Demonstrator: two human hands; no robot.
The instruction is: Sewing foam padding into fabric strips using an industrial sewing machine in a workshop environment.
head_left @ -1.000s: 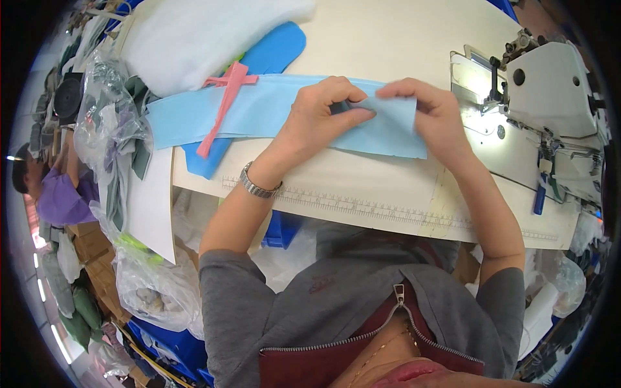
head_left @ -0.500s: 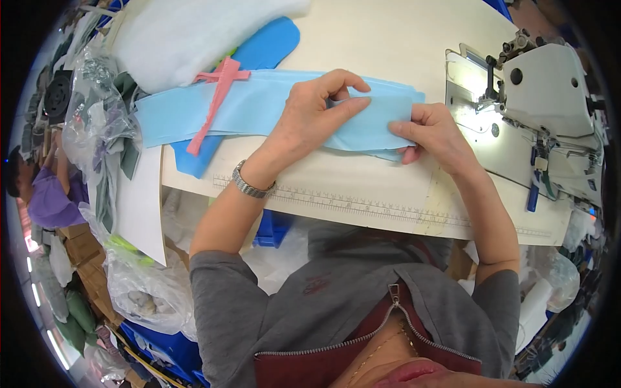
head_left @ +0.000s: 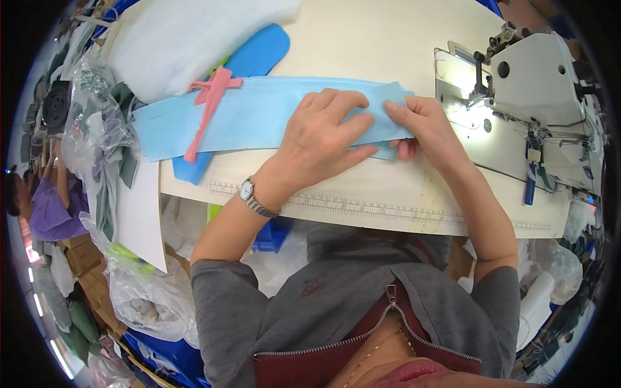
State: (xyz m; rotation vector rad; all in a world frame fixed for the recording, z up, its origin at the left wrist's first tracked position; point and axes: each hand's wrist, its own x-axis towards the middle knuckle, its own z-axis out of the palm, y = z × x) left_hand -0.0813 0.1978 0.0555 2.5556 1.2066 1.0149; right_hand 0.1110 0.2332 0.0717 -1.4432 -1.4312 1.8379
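Observation:
A long stack of light blue fabric strips (head_left: pixel 259 113) lies across the table in front of me. My left hand (head_left: pixel 323 137) rests on the stack toward its right end, palm down, with the fingers spread. At that end my right hand (head_left: pixel 428 129) pinches the fabric, thumb on top and the other fingers partly hidden beneath. Crossed pink fabric strips (head_left: pixel 210 110) lie over the left part of the stack. A darker blue fabric piece (head_left: pixel 262 50) shows from under it.
A sewing machine (head_left: pixel 537 81) with its lit metal plate stands at the right. White wadding (head_left: pixel 187 42) covers the far left of the table. A printed ruler scale (head_left: pixel 336 205) runs along the near edge. Plastic bags (head_left: pixel 145 301) hang at the left, where a person in purple (head_left: pixel 55 210) stands.
My left hand has gone from a raised, curled pose to lying flatter on the fabric with fingers spread. My right thumb has moved up slightly along the fabric's end.

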